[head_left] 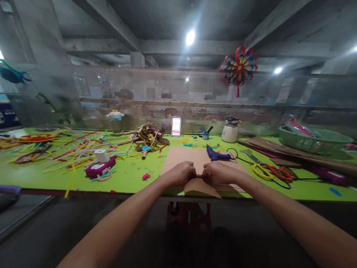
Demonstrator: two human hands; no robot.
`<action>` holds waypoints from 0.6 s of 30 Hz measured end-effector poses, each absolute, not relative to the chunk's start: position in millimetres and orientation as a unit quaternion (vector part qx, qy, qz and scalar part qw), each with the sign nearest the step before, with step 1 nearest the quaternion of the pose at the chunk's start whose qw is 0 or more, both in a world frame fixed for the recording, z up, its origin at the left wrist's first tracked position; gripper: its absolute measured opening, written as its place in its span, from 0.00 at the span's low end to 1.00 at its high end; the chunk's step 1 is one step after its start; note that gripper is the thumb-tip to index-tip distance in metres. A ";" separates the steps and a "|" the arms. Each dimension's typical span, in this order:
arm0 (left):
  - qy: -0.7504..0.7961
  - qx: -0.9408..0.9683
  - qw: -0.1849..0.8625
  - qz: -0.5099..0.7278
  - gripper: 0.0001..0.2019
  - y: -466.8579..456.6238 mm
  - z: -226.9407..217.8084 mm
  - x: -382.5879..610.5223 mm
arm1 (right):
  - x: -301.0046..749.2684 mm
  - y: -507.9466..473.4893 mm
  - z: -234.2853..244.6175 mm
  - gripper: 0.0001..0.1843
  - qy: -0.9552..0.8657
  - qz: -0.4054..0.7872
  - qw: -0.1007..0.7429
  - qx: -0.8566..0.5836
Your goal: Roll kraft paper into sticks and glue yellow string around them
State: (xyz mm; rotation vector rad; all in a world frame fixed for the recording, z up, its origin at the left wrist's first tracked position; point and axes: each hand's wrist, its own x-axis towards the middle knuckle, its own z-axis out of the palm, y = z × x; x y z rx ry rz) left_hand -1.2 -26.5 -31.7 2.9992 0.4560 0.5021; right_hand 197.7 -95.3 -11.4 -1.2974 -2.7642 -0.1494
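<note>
Both of my hands are closed on a piece of brown paper (pixel 202 187) at the front edge of the green table. My left hand (pixel 180 173) pinches the left part of its dark, narrow upper edge, which looks rolled or folded. A short gap away, my right hand (pixel 218 172) grips the same edge. The free part of the paper hangs toward me, over the table's edge. Under my hands lies a larger brown sheet (pixel 183 154). On that sheet, just beyond my right hand, rests a blue glue gun (pixel 217 154). My fingertips are partly hidden.
Scissors with yellow handles (pixel 262 171) and a red-handled pair (pixel 280 173) lie at right, before a green basket (pixel 316 140). Behind stand a white jug (pixel 230 132) and a lit phone (pixel 175 126). Leftward are a heap of paper rolls (pixel 146 137) and a purple power strip (pixel 100 168).
</note>
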 end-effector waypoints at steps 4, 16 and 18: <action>0.143 0.975 0.033 0.168 0.09 -27.3 -30.0 -2.2 | 197.3 -96.2 -11.4 0.13 -0.904 -0.046 0.051 -0.422; 0.137 0.975 0.009 0.172 0.09 -30.2 -30.3 -6.6 | 200.3 -108.8 -29.8 0.08 -0.878 -0.086 0.098 -0.460; 0.146 0.973 0.000 0.179 0.09 -28.8 -33.5 -6.4 | 203.8 -109.5 -32.3 0.09 -0.869 -0.060 0.116 -0.478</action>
